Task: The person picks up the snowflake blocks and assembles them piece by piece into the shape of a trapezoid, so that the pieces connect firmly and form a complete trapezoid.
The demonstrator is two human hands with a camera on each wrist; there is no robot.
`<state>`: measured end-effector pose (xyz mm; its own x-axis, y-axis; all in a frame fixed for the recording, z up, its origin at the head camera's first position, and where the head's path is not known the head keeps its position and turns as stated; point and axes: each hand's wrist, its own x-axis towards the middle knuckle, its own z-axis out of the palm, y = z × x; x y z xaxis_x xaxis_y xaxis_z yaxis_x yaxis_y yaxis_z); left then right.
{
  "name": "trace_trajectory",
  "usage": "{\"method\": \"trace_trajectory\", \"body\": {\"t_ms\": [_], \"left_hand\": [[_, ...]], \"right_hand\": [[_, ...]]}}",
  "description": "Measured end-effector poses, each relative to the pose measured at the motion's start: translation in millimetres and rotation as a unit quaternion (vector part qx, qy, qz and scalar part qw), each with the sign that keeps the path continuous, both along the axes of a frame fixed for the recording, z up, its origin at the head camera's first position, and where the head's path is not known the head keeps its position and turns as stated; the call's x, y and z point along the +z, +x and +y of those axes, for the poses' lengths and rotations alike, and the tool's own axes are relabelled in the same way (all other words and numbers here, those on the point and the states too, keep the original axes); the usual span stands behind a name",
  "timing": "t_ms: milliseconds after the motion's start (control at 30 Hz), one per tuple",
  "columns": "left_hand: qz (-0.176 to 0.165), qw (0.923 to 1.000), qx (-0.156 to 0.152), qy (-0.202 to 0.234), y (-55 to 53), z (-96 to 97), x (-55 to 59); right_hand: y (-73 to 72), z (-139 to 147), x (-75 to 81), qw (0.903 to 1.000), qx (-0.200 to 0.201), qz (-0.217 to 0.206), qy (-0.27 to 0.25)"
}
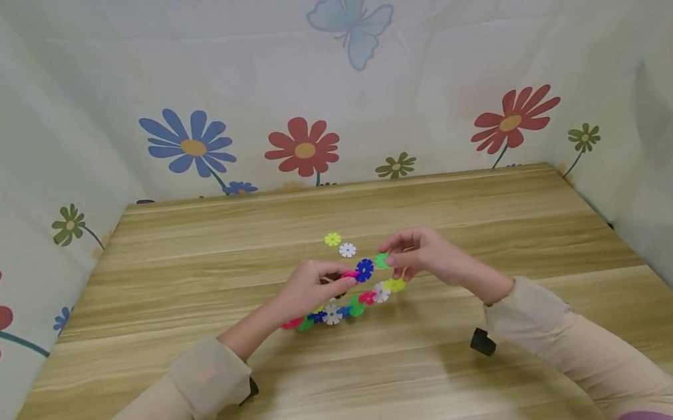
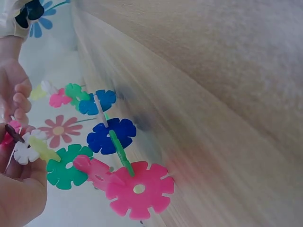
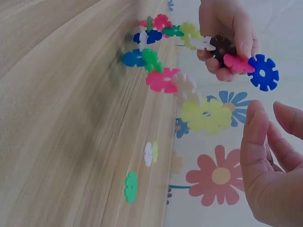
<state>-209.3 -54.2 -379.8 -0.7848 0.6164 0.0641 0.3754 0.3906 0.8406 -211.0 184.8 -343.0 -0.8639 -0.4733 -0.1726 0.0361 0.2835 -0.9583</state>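
Note:
My left hand (image 1: 313,285) pinches a chain of slotted, flower-shaped plastic discs close to one end, at a pink disc (image 3: 238,64). A dark blue disc (image 1: 364,270) sticks out past its fingertips, facing the right hand. From the hand the chain loops round through black, white, yellow, green and pink discs, its lowest pink disc (image 2: 139,190) close over the wood. Its other end is a yellow disc (image 3: 206,116), below the right hand. My right hand (image 1: 427,255) is beside the blue disc, thumb and fingers apart with nothing between them, as the right wrist view shows.
Loose discs lie on the wooden table (image 1: 194,236) beyond the hands: a green disc (image 3: 130,187), a white disc (image 1: 347,250) and a yellow disc (image 1: 332,239). A flower-printed cloth (image 1: 422,89) stands around the table's back and sides.

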Motion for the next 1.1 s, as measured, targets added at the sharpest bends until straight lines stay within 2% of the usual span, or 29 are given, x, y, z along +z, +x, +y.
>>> {"method": "trace_trajectory", "body": {"t_ms": [433,667,933,1100], "left_hand": [[-0.015,0.9999,-0.003,-0.003,3.1,-1.7,4.7],[-0.021,0.9998,-0.008,-0.001,3.4,-1.1,1.6],[-0.029,0.9995,-0.009,-0.008,3.2,1.1,-3.5],[-0.033,0.9993,-0.008,-0.011,3.0,2.3,-5.7]], "right_hand": [[-26.4,14.6,-20.1,0.9994,-0.007,-0.017,0.030],[-40.8,17.0,-30.7,0.9975,-0.025,-0.040,0.052],[-56.3,14.6,-50.6,0.9960,-0.018,-0.031,0.081],[-62.2,8.3,-61.1,0.9919,-0.017,-0.008,0.126]]}}
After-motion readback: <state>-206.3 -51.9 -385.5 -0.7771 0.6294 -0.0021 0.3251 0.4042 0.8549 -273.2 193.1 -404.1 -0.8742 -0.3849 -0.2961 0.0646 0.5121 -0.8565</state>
